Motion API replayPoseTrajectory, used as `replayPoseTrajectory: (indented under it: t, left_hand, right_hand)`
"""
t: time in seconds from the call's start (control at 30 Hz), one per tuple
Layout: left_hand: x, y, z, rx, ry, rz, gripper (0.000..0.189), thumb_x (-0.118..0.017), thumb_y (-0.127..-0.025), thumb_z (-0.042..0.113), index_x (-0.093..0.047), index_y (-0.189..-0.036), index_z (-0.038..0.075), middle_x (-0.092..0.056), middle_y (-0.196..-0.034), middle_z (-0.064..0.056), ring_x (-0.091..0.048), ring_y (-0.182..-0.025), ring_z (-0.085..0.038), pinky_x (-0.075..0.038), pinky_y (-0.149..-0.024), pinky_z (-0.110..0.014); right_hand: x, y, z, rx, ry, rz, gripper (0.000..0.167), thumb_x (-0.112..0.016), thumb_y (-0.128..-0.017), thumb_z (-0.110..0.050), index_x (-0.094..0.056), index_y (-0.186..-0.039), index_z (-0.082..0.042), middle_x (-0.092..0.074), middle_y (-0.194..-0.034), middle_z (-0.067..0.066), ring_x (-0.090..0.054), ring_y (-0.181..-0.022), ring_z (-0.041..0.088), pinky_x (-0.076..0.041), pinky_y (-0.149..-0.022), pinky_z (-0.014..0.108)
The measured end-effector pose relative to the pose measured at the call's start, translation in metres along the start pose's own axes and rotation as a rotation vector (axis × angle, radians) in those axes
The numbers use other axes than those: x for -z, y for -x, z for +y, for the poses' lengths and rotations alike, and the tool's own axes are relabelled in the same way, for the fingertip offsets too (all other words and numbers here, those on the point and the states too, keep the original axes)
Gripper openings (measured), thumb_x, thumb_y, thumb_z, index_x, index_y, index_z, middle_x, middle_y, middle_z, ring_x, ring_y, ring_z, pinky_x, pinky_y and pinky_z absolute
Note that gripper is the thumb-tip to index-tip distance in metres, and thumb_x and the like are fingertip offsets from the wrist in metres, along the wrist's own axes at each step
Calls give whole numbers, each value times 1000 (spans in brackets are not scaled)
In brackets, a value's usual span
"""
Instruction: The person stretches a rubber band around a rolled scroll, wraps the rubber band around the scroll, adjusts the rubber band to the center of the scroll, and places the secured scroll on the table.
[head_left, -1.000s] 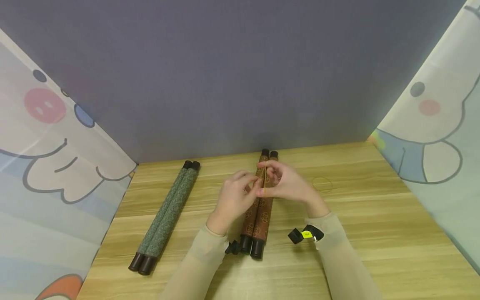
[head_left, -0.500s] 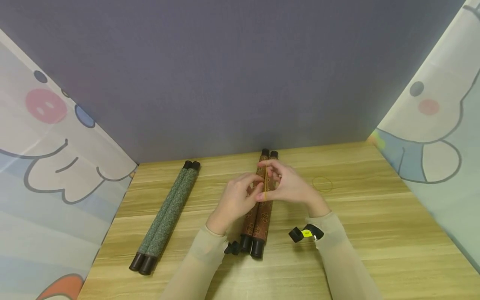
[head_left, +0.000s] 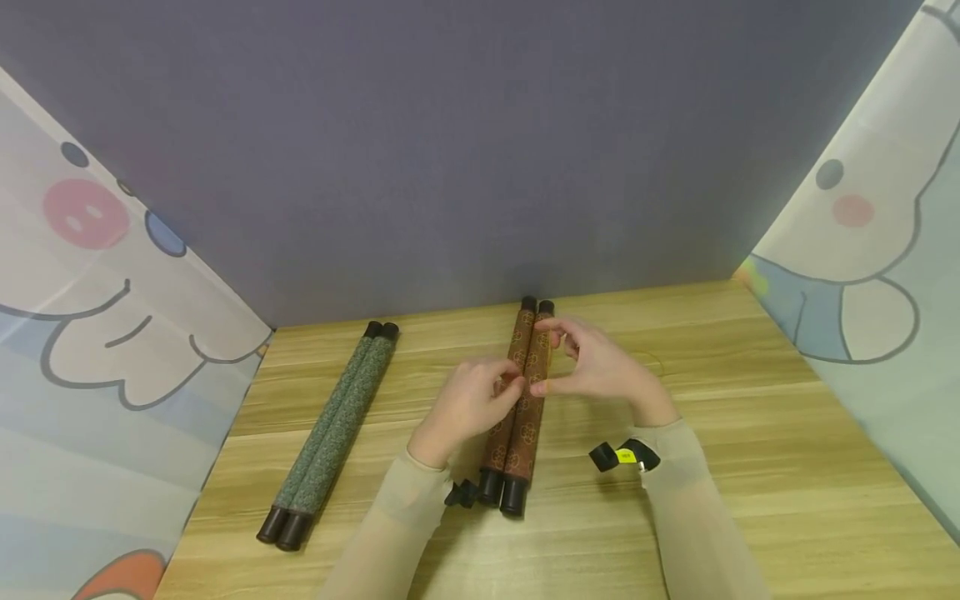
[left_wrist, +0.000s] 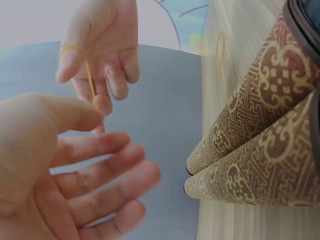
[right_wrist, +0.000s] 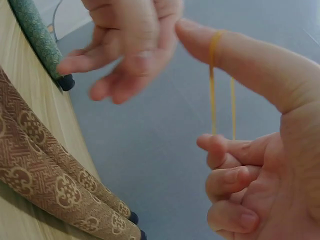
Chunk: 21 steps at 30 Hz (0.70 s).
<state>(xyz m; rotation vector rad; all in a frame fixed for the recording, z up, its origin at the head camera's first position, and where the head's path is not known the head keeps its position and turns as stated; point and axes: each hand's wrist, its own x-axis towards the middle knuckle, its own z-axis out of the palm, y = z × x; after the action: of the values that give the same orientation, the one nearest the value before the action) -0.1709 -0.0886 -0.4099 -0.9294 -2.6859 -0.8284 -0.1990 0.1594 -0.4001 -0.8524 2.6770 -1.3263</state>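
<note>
This looks like a small screened-off work booth, arranged for recording; whether it belongs to a home, an office or a studio cannot be told; a flat, plain blue-grey panel [head_left: 465,150] stands across the far side, meeting the back edge of a pale yellowish wood-grain table [head_left: 772,467]; a white and pale-blue sheet printed with a big pink-snouted cartoon animal [head_left: 97,333] flanks the left; a matching sheet with a pink-patched cartoon figure [head_left: 870,258] flanks the right; a black wrist fitting with a yellow label [head_left: 626,456] suggests filming gear.
</note>
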Motion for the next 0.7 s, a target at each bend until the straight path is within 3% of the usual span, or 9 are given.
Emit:
replayPoseTrajectory:
  t: [0.13,0.2,0.3,0.43,0.53,0.7]
  left_hand:
    - [-1,2,-3,69,-18,-74,14,-71,-104,16,-80,-107,6,-75,-90,-3,-56,-60,-6,-50,-57,-24]
    - [-2,3,-4,117,-35,-124,19,-71,-105,18,-78,-113,3,-76,-95,-8,-64,-66,-13,-55,-61,-29]
    - [-3,6,-3,209,-87,-221,41,-70,-108,29,-70,-133,-3,-74,-119,-21,-75,-93,-30,-63,-80,-44]
    - [-10,8,3,328,-144,-338,75,-66,-108,48,-52,-154,-9,-59,-147,-33,-68,-123,-47,-58,-100,-59]
    - [-17,8,9,352,-167,-382,88,-67,-105,58,-49,-155,-12,-59,-145,-34,-68,-122,-48,-59,-100,-58]
    - [-24,12,18,355,-199,-438,103,-80,-91,66,-48,-153,-10,-65,-132,-29,-69,-114,-42,-58,-98,-53]
  right_hand:
    - [5,1,3,-2,29,0,98,-101,-77,-38,-54,-156,-3,-57,-110,2,-40,-71,15,-36,-63,29]
    - [6,2,5,0,41,0,97,-100,-78,-38,-54,-156,-2,-59,-111,2,-40,-70,14,-36,-62,29]
    - [9,2,6,-1,61,5,97,-99,-79,-39,-54,-156,0,-61,-112,3,-41,-70,14,-37,-62,29]
    - [15,5,7,-17,85,17,97,-98,-79,-40,-54,-156,1,-63,-114,5,-41,-70,13,-38,-61,28]
    - [19,7,9,-16,97,16,98,-98,-80,-39,-53,-156,2,-63,-115,5,-42,-71,13,-39,-62,28]
    - [22,10,13,7,86,3,98,-98,-80,-39,-52,-157,1,-61,-115,5,-44,-73,14,-39,-64,30]
